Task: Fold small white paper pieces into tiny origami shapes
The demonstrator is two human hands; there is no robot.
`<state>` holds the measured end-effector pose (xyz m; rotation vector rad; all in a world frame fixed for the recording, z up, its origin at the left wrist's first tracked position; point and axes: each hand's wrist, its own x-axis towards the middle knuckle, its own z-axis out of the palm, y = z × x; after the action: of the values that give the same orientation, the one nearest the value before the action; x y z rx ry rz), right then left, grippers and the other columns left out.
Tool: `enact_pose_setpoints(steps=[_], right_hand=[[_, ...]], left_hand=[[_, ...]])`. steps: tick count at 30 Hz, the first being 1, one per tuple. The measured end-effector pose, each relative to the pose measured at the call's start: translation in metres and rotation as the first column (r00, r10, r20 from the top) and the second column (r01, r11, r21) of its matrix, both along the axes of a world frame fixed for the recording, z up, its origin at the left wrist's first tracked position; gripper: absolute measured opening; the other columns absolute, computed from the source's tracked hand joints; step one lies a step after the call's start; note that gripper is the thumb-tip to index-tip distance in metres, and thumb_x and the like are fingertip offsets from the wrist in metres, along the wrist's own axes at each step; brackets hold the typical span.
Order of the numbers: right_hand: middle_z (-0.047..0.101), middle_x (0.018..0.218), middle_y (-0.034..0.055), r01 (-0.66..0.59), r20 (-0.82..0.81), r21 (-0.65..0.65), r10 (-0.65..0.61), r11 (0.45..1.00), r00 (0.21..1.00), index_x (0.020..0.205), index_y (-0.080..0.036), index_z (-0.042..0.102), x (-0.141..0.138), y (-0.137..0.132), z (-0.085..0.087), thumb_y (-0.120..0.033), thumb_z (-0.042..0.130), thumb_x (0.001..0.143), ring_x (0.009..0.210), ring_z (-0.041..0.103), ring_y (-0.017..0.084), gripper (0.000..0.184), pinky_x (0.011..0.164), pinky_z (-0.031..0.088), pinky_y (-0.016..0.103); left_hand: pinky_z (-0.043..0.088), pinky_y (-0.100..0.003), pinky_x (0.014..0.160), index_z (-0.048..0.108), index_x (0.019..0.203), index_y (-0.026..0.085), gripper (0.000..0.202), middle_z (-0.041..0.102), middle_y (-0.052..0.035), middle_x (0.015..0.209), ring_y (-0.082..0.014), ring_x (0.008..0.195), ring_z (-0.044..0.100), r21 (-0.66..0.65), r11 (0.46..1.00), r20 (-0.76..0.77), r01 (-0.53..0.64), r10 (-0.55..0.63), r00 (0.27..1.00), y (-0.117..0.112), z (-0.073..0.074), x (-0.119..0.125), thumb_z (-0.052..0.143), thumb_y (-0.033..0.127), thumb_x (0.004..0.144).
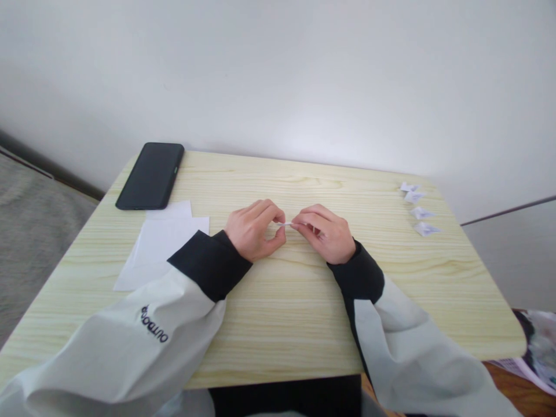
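Note:
A small piece of folded white paper (285, 224) is held edge-on between my two hands, above the middle of the table. My left hand (256, 229) pinches its left end between thumb and forefinger. Its right end is gripped by the thumb and fingers of my right hand (325, 231). Most of the paper is hidden by my fingers, so its full shape does not show. White paper sheets (163, 246) lie overlapping beside my left forearm, partly covered by the sleeve.
A black tablet (152, 175) lies at the table's back left corner, by the sheets. Several small folded paper figures (423, 213) stand in a row near the right edge of the wooden table (278, 324). A white wall (278, 75) rises behind. A bag-lined bin (541, 347) is below right.

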<state>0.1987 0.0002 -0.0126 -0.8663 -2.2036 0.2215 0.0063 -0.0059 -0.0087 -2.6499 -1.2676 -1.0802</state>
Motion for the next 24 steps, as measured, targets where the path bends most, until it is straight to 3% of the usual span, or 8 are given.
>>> enact_pose_setpoints(steps=[4, 10, 20, 24], right_hand=[[0.063, 0.087, 0.0029, -0.006, 0.005, -0.022, 0.006, 1.0, 1.0, 0.088, -0.02, 0.062, -0.0014, -0.0009, -0.0005, -0.025, 0.053, 0.087, 0.07, 0.058, 0.009, 0.011, 0.062, 0.048, 0.02], [0.062, 0.088, 0.0029, 0.078, -0.008, -0.114, -0.079, 0.99, 0.997, 0.088, -0.018, 0.061, -0.0009, -0.0014, 0.0, -0.03, 0.054, 0.086, 0.057, 0.055, 0.007, 0.014, 0.054, 0.045, 0.02], [0.063, 0.084, 0.0025, 0.002, -0.011, -0.071, -0.003, 0.997, 1.0, 0.085, -0.02, 0.061, -0.0013, -0.0022, 0.0005, -0.028, 0.053, 0.087, 0.064, 0.057, 0.009, 0.012, 0.06, 0.046, 0.02], [0.061, 0.086, 0.0025, 0.021, -0.025, -0.099, -0.024, 0.995, 0.999, 0.086, -0.019, 0.059, -0.0025, -0.0028, 0.0006, -0.027, 0.054, 0.086, 0.058, 0.054, 0.007, 0.01, 0.055, 0.045, 0.019]], left_hand=[[0.046, -0.023, 0.061, 0.056, 0.074, 0.018, 0.005, 0.062, -0.0008, 0.071, -0.0134, 0.069, 0.058, 0.021, 1.0, 0.002, 0.017, -0.017, 1.0, 0.0013, -0.001, 0.0001, 0.052, 0.016, 0.073], [0.045, -0.024, 0.061, 0.054, 0.07, 0.018, 0.004, 0.061, -0.0009, 0.069, -0.0135, 0.067, 0.057, 0.037, 0.999, 0.009, -0.028, 0.028, 1.0, 0.002, -0.0011, -0.0005, 0.051, 0.015, 0.072], [0.047, -0.026, 0.067, 0.058, 0.076, 0.018, 0.004, 0.065, -0.0015, 0.074, -0.0141, 0.071, 0.058, 0.035, 0.997, 0.014, 0.071, -0.072, 0.997, 0.0035, -0.0009, -0.0008, 0.054, 0.018, 0.075], [0.047, -0.026, 0.066, 0.058, 0.073, 0.017, 0.006, 0.064, -0.0015, 0.071, -0.0137, 0.069, 0.058, 0.054, 0.997, 0.006, 0.059, -0.059, 0.998, 0.0043, -0.0016, -0.0008, 0.052, 0.015, 0.074]])
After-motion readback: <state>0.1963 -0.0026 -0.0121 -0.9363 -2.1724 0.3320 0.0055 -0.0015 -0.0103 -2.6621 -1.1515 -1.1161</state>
